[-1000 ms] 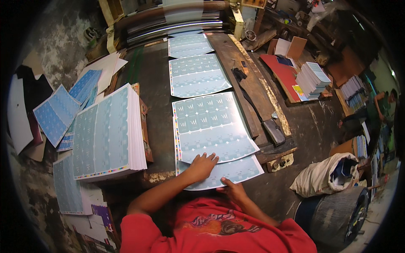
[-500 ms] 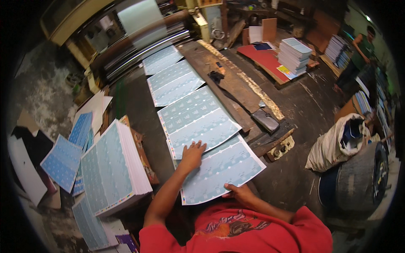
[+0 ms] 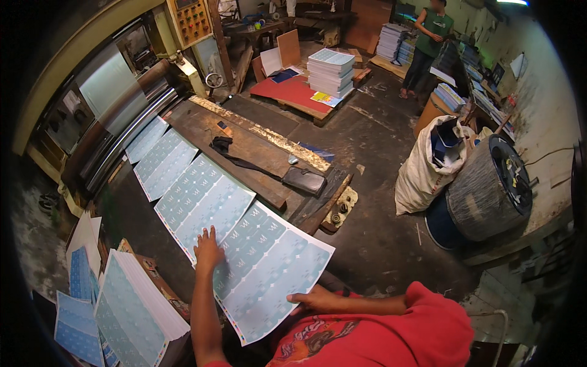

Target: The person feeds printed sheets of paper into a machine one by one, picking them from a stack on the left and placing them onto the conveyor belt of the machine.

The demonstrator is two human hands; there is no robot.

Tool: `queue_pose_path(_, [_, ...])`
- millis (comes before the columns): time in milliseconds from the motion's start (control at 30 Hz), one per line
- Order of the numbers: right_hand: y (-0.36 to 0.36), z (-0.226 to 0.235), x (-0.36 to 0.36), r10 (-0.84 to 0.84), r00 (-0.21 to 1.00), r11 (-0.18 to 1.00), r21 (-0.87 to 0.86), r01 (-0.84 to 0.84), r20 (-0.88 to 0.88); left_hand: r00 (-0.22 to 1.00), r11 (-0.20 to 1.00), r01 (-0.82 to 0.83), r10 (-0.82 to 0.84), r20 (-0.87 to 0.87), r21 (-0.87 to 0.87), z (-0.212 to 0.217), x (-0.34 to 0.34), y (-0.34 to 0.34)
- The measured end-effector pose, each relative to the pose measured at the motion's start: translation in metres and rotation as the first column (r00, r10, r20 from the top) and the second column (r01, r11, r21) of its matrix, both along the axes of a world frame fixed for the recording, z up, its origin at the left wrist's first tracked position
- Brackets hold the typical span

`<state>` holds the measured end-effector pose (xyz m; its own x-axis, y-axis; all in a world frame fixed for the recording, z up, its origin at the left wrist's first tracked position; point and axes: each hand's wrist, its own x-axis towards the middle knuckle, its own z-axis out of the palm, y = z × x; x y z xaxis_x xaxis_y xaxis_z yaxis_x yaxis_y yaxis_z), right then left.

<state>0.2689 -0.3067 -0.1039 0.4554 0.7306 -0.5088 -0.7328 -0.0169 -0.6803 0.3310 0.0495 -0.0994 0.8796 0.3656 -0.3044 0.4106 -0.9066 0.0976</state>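
On the bench [image 3: 202,131], four printed sheets [image 3: 266,269].

Underside of the near printed sheet [image 3: 269,269] beneath both hands (right fingertips tucked under its edge), stack [image 3: 137,306] cut off below.

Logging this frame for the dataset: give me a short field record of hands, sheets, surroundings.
left hand: flat, palm down on nearest printed sheet
right hand: grips that sheet's near edge
sheet row: pale blue printed sheets overlapping along the dark table, from the machine rollers
stack: same sheets piled at person's left
other: white sack, a person standing far back
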Motion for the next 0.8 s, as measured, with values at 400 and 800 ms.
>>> queue_pose_path(400, [0.016, 0.009, 0.010, -0.007, 0.992, 1.000, 0.006, 0.008, -0.127, 0.866, 0.797, 0.429, -0.497, -0.057, -0.424, 0.084, -0.132, -0.151])
queue_pose_path(800, [0.040, -0.030, 0.038, 0.048, 0.986, 0.999, 0.022, -0.045, -0.160, 0.941, 0.824, 0.301, -0.339, 0.007, -0.480, 0.099, -0.107, -0.111])
